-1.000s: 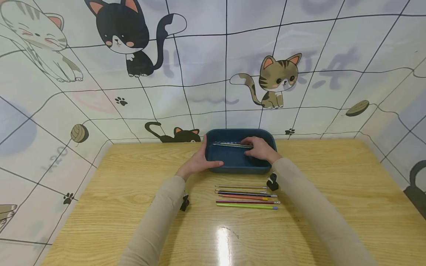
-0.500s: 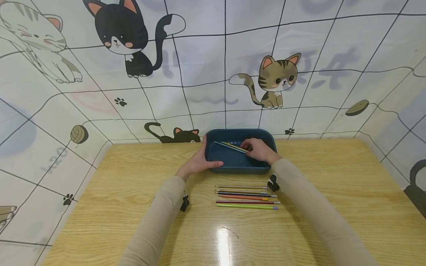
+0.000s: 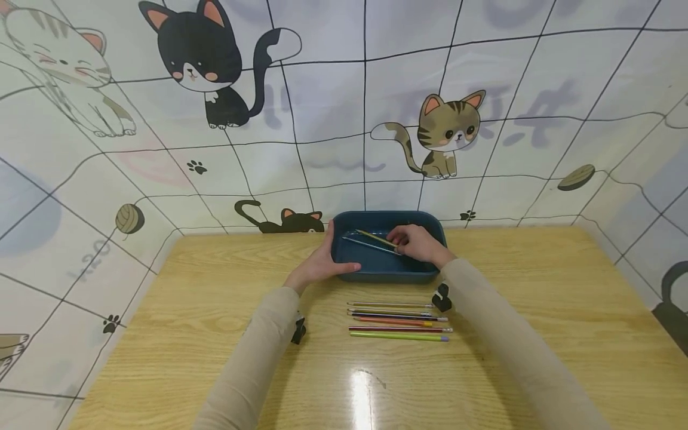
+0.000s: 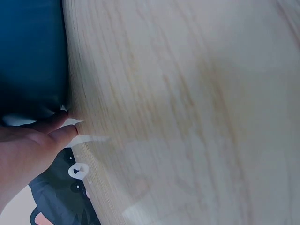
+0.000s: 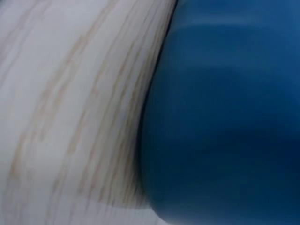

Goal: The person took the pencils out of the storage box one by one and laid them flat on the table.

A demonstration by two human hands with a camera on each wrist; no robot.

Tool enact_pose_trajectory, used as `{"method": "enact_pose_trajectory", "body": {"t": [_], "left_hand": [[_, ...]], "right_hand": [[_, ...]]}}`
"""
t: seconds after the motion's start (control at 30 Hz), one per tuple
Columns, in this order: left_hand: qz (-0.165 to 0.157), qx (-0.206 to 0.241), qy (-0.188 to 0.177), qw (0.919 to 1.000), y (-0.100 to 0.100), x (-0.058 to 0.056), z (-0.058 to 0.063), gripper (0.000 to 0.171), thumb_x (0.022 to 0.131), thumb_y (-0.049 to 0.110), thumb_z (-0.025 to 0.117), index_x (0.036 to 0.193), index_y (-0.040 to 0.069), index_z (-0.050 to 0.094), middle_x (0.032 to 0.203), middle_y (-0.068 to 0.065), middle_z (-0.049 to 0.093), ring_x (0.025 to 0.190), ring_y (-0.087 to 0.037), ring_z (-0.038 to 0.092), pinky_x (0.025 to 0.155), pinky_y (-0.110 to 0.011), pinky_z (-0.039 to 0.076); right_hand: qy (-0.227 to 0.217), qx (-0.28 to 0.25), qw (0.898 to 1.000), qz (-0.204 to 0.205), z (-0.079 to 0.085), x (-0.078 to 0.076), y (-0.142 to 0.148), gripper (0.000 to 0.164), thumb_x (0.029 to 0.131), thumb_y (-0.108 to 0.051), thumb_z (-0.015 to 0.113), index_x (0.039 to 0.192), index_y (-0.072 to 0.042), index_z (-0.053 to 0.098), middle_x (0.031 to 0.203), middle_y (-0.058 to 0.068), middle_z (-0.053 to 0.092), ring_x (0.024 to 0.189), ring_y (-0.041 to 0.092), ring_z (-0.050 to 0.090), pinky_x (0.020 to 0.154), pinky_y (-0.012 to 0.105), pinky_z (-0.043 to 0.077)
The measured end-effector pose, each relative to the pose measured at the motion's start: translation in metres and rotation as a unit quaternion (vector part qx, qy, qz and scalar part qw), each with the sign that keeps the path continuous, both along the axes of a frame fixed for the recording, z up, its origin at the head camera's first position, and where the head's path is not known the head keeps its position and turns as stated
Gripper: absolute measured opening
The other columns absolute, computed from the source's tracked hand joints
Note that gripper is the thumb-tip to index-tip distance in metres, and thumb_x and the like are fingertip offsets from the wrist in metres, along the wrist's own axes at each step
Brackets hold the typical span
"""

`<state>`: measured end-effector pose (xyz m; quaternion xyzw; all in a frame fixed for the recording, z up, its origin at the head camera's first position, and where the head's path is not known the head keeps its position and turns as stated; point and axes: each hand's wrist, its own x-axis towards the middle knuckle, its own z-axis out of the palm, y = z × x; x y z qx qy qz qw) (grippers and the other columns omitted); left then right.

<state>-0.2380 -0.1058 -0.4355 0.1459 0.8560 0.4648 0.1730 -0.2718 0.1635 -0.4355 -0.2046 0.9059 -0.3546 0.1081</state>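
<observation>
A dark blue rectangular tray [image 3: 387, 277] stands at the back of the table. My left hand [image 3: 318, 263] holds its left front corner, thumb over the front rim and fingers along the outer left wall. My right hand [image 3: 419, 243] reaches inside over the right wall and pinches the right end of a yellowish pencil [image 3: 376, 237]. Just in front of that pencil, a slim silvery pencil [image 3: 368, 243] lies slanted, its right end right at the fingertips. In the right wrist view, the tray's outer wall [image 5: 220, 122] fills the right side and the hand is hidden.
In front of the tray, several pencils lie side by side on the wooden table [image 3: 215, 334], among them an orange pencil [image 3: 392, 322], a dark red pencil [image 3: 398, 329] and a lime green pencil [image 3: 398, 336]. A cat-print sheet [image 3: 333, 119] rises behind the table.
Inside the tray, the two pencils, close together before, now lie apart: the silvery one has shifted toward the front. My right fingers have moved slightly; the left hand stays on the tray.
</observation>
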Motion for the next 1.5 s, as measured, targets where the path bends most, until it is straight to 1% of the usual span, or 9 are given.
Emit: {"method": "enact_pose_trajectory", "body": {"t": [0.17,0.37,0.47,0.57,0.77,0.93,1.07,1.23,1.5], "left_hand": [[0.000,0.003,-0.002,1.0000,0.000,0.001,-0.002,0.122,0.081,0.034,0.079,0.153,0.020,-0.019,0.160,-0.008,-0.009,0.144,-0.028,0.009,0.113,-0.044,0.017],[-0.002,0.010,0.000,1.0000,0.000,0.001,-0.004,0.121,0.082,0.034,0.079,0.153,0.021,-0.018,0.160,-0.007,-0.010,0.145,-0.028,0.007,0.113,-0.045,0.015],[-0.001,0.011,-0.002,0.9999,0.000,0.002,-0.004,0.121,0.082,0.033,0.079,0.153,0.021,-0.019,0.160,-0.008,-0.010,0.144,-0.029,0.007,0.113,-0.045,0.016],[-0.002,0.011,-0.004,0.9999,0.000,0.003,-0.002,0.121,0.082,0.032,0.079,0.153,0.020,-0.019,0.160,-0.007,-0.011,0.145,-0.028,0.007,0.113,-0.045,0.016],[-0.005,0.002,0.000,1.0000,0.000,0.004,0.000,0.121,0.083,0.033,0.078,0.152,0.020,-0.020,0.160,-0.006,-0.012,0.145,-0.027,0.006,0.113,-0.045,0.016],[-0.005,0.000,0.002,1.0000,0.000,0.003,0.001,0.121,0.082,0.034,0.078,0.153,0.020,-0.020,0.160,-0.006,-0.012,0.145,-0.029,0.006,0.113,-0.046,0.016],[-0.005,-0.001,0.002,1.0000,-0.001,0.002,0.000,0.122,0.082,0.035,0.079,0.153,0.020,-0.020,0.160,-0.007,-0.012,0.145,-0.029,0.006,0.113,-0.047,0.016],[-0.006,-0.005,0.004,1.0000,-0.001,0.001,0.000,0.121,0.083,0.034,0.078,0.152,0.020,-0.020,0.160,-0.006,-0.013,0.145,-0.029,0.005,0.113,-0.047,0.016],[-0.006,-0.001,0.005,1.0000,-0.001,0.002,0.000,0.121,0.082,0.032,0.079,0.153,0.020,-0.019,0.160,-0.006,-0.012,0.145,-0.028,0.004,0.113,-0.045,0.015]], "right_hand": [[0.012,-0.007,1.000,0.009,0.003,0.006,0.003,0.028,0.086,0.005,0.062,0.114,0.004,0.065,0.096,0.012,0.064,0.088,0.025,0.061,0.078,0.041,0.050],[0.037,-0.028,0.999,0.019,0.014,0.019,0.009,0.026,0.086,0.006,0.062,0.112,0.003,0.066,0.094,0.011,0.064,0.087,0.024,0.061,0.078,0.042,0.049],[0.048,-0.042,0.998,0.027,0.016,0.024,0.011,0.026,0.086,0.006,0.062,0.111,0.002,0.066,0.094,0.012,0.064,0.086,0.024,0.062,0.078,0.042,0.048],[0.049,-0.051,0.997,0.029,0.018,0.030,0.011,0.025,0.087,0.005,0.063,0.111,0.001,0.067,0.094,0.011,0.065,0.086,0.023,0.062,0.079,0.042,0.049],[0.042,-0.070,0.996,0.046,0.025,0.044,0.012,0.024,0.088,0.004,0.064,0.112,0.001,0.066,0.093,0.007,0.065,0.084,0.021,0.061,0.077,0.040,0.050],[0.039,-0.088,0.994,0.061,0.029,0.054,0.014,0.024,0.089,0.004,0.063,0.113,0.001,0.066,0.094,0.011,0.064,0.083,0.020,0.060,0.074,0.036,0.050],[0.034,-0.100,0.992,0.068,0.032,0.063,0.016,0.024,0.090,0.003,0.064,0.113,0.000,0.066,0.094,0.012,0.064,0.083,0.020,0.059,0.072,0.033,0.050],[0.029,-0.106,0.991,0.073,0.033,0.073,0.020,0.024,0.089,0.003,0.065,0.113,-0.002,0.067,0.092,0.007,0.064,0.081,0.020,0.058,0.070,0.031,0.049],[0.026,-0.119,0.989,0.087,0.035,0.090,0.029,0.023,0.091,0.002,0.064,0.113,-0.003,0.067,0.095,0.014,0.064,0.082,0.019,0.057,0.068,0.029,0.049]]}}
